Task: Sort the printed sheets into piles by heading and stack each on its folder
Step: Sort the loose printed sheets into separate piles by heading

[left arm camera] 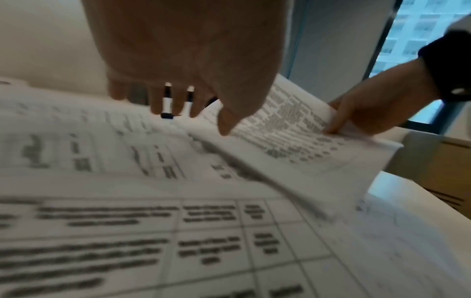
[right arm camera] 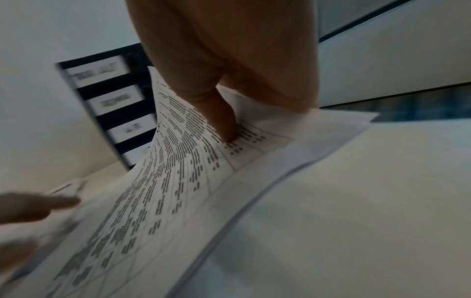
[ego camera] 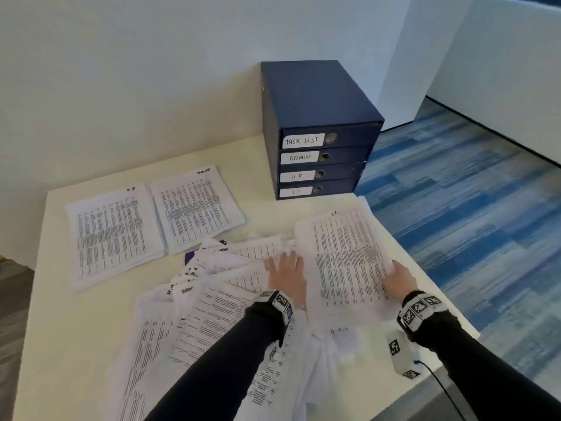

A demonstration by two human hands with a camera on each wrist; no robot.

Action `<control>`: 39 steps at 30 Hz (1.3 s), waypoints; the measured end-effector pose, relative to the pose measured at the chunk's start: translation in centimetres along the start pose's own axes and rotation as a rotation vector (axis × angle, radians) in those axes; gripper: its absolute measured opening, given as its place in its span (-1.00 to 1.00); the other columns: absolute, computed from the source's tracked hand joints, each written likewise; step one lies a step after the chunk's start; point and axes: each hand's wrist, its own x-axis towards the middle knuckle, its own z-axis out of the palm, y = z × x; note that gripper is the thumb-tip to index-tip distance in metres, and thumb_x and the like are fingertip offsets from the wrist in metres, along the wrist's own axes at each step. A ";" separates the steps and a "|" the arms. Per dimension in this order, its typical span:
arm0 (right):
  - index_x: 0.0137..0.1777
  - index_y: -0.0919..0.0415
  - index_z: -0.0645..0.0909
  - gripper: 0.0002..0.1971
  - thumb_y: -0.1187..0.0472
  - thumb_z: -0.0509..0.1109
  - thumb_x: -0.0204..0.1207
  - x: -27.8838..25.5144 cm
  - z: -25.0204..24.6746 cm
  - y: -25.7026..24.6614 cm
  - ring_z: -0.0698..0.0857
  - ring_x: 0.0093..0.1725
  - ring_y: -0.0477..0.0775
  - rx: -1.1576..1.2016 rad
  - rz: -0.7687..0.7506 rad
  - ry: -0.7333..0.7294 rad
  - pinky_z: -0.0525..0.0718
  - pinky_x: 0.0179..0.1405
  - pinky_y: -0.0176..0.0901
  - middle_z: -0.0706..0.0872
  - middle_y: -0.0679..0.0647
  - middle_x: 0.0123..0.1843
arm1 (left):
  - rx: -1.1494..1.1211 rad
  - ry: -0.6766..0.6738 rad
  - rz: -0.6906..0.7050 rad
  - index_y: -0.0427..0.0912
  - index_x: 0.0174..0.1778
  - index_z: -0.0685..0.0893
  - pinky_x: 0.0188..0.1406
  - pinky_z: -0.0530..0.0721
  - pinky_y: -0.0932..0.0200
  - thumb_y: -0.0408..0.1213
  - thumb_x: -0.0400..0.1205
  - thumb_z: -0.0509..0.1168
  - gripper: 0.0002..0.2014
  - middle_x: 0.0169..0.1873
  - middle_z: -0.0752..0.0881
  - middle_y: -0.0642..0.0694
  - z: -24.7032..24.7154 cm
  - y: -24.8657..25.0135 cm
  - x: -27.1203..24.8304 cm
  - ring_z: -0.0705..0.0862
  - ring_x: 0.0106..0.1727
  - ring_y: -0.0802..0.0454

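Right hand pinches the IT sheet at its right edge, thumb on top. Left hand lies flat, fingers spread, on the unsorted sheets. Stacked folders stand behind on the table.

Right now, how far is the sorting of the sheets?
Done: an HR pile and a TASK LIST pile lie sorted on the table. In hand: the right hand pinches an IT sheet; the left hand presses the mixed heap. Left: that heap, and the four stacked folders carry no piles.
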 end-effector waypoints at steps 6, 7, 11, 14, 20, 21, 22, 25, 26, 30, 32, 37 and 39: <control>0.48 0.22 0.40 -0.57 0.35 0.12 0.61 2.6 -3.7 2.4 0.56 0.32 0.36 -0.144 0.031 0.054 0.51 0.29 0.09 0.58 0.32 0.35 | 0.067 -0.243 0.232 0.19 0.65 -0.17 0.47 -0.31 -0.53 0.32 0.62 -0.04 -0.27 0.66 -0.27 0.02 3.2 1.4 0.9 -0.31 0.65 -0.18; 0.46 0.21 0.42 -0.59 0.34 0.12 0.61 2.9 -4.0 2.4 0.57 0.30 0.36 -0.164 0.033 0.055 0.52 0.28 0.09 0.60 0.31 0.33 | 0.064 -0.243 0.230 0.20 0.65 -0.18 0.47 -0.32 -0.52 0.34 0.60 -0.01 -0.24 0.66 -0.28 0.03 3.4 1.2 0.9 -0.31 0.65 -0.16; 0.37 0.10 0.49 -0.63 0.24 0.12 0.58 4.5 -4.6 2.8 0.61 0.24 0.34 -0.212 0.052 0.080 0.47 0.37 0.30 0.66 0.25 0.22 | 0.043 -0.217 0.224 0.23 0.63 -0.24 0.47 -0.36 -0.51 0.37 0.58 -0.01 -0.21 0.64 -0.31 0.07 3.8 0.2 0.2 -0.33 0.65 -0.12; 0.38 0.01 0.48 -0.63 0.19 0.12 0.59 5.9 -4.3 3.5 0.61 0.25 0.34 -0.256 0.055 0.071 0.43 0.39 0.36 0.67 0.23 0.24 | 0.046 -0.218 0.213 0.25 0.62 -0.28 0.47 -0.33 -0.51 0.38 0.58 -0.06 -0.22 0.63 -0.34 0.09 4.2 -0.6 -0.4 -0.36 0.64 -0.10; 0.28 0.12 0.54 -0.71 0.10 0.16 0.63 7.1 -3.5 3.5 0.65 0.13 0.30 -0.299 0.072 0.068 0.48 0.35 0.26 0.70 0.22 0.12 | 0.009 -0.197 0.198 0.27 0.62 -0.27 0.49 -0.34 -0.48 0.35 0.59 -0.02 -0.23 0.63 -0.35 0.12 4.6 -2.1 -1.7 -0.40 0.63 -0.06; 0.23 0.18 0.55 -0.73 0.11 0.16 0.64 6.8 -3.3 3.2 0.65 0.07 0.27 -0.285 0.076 0.058 0.51 0.31 0.18 0.69 0.21 0.05 | 0.003 -0.195 0.201 0.27 0.62 -0.27 0.49 -0.35 -0.47 0.34 0.59 -0.01 -0.22 0.63 -0.35 0.13 4.7 -2.4 -1.9 -0.41 0.63 -0.06; 0.19 0.21 0.55 -0.75 0.12 0.17 0.64 6.7 -3.0 3.0 0.65 0.04 0.26 -0.282 0.080 0.050 0.52 0.29 0.14 0.67 0.19 -0.01 | -0.002 -0.194 0.202 0.26 0.62 -0.26 0.49 -0.36 -0.47 0.34 0.59 0.00 -0.22 0.63 -0.35 0.13 4.7 -2.6 -2.0 -0.41 0.63 -0.06; 0.34 0.22 0.48 -0.66 0.16 0.20 0.60 7.0 -2.1 2.9 0.63 0.18 0.31 -0.300 0.119 0.033 0.47 0.36 0.27 0.67 0.25 0.14 | -0.001 -0.191 0.194 0.27 0.61 -0.28 0.49 -0.37 -0.47 0.34 0.58 0.01 -0.21 0.62 -0.36 0.13 4.9 -3.3 -2.5 -0.42 0.62 -0.05; 0.40 0.21 0.40 -0.61 0.16 0.21 0.59 6.9 -1.9 2.8 0.59 0.24 0.33 -0.311 0.140 0.043 0.43 0.38 0.30 0.63 0.28 0.22 | -0.002 -0.193 0.191 0.28 0.61 -0.29 0.49 -0.37 -0.47 0.34 0.58 0.02 -0.20 0.62 -0.36 0.14 5.0 -3.5 -2.6 -0.43 0.62 -0.05; 0.58 0.04 0.02 -0.23 0.09 0.41 0.49 5.5 -0.5 1.9 0.22 0.54 0.32 -0.393 0.136 0.196 0.19 0.48 0.42 0.20 0.25 0.57 | 0.013 -0.207 0.181 0.24 0.63 -0.26 0.46 -0.37 -0.51 0.34 0.57 0.03 -0.19 0.63 -0.34 0.11 5.0 -3.5 -2.5 -0.41 0.63 -0.08; 0.61 -0.06 -0.04 -0.22 -0.03 0.37 0.52 4.8 0.7 1.3 0.14 0.58 0.31 -0.427 0.044 0.185 0.20 0.48 0.45 0.09 0.20 0.63 | 0.018 -0.178 0.168 0.20 0.64 -0.21 0.45 -0.43 -0.49 0.34 0.59 0.00 -0.22 0.65 -0.30 0.08 4.5 -3.1 -2.7 -0.40 0.63 -0.09; 0.57 -0.05 0.19 -0.51 -0.06 0.11 0.65 2.2 5.3 -2.1 0.15 0.58 0.28 -0.429 -0.143 0.122 0.20 0.49 0.37 0.11 0.17 0.63 | -0.093 0.135 0.132 0.02 0.66 0.04 0.54 -0.38 -0.32 0.18 0.62 -0.24 -0.34 0.67 -0.07 -0.01 2.3 -3.0 -4.1 -0.26 0.66 -0.09; 0.54 -0.02 0.26 -0.53 -0.03 0.12 0.65 0.2 7.8 -4.6 0.23 0.54 0.25 -0.385 -0.319 0.130 0.26 0.46 0.28 0.19 0.18 0.58 | -0.206 0.300 0.063 -0.05 0.60 0.25 0.61 -0.12 -0.25 0.05 0.64 -0.19 -0.40 0.61 0.23 -0.11 1.3 -4.6 -5.3 0.10 0.65 -0.17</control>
